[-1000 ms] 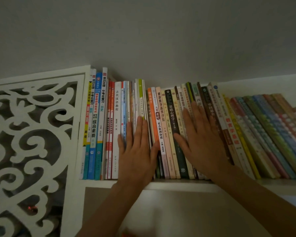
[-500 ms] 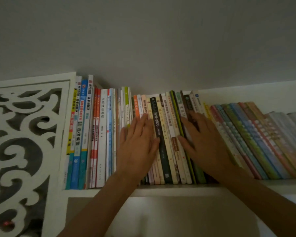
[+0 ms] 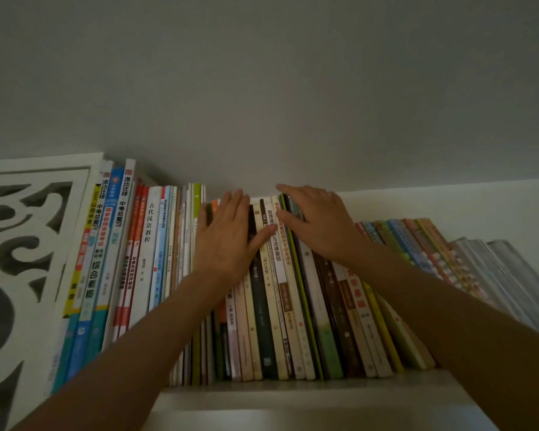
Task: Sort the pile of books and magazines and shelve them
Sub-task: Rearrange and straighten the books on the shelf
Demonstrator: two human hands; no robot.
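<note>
The row of books (image 3: 262, 290) stands spine-out on the white shelf (image 3: 308, 395), starting just right of the white carved panel (image 3: 28, 259), with the books furthest from the panel leaning over to the right. The left hand (image 3: 227, 237) lies flat with straight fingers against the spines in the middle of the row, its thumb stretched out across a dark spine (image 3: 260, 306). Beside it, further from the panel, the right hand (image 3: 318, 222) rests at the top of the neighbouring spines with fingers loosely bent over their upper edges; whether it grips any book cannot be told.
</note>
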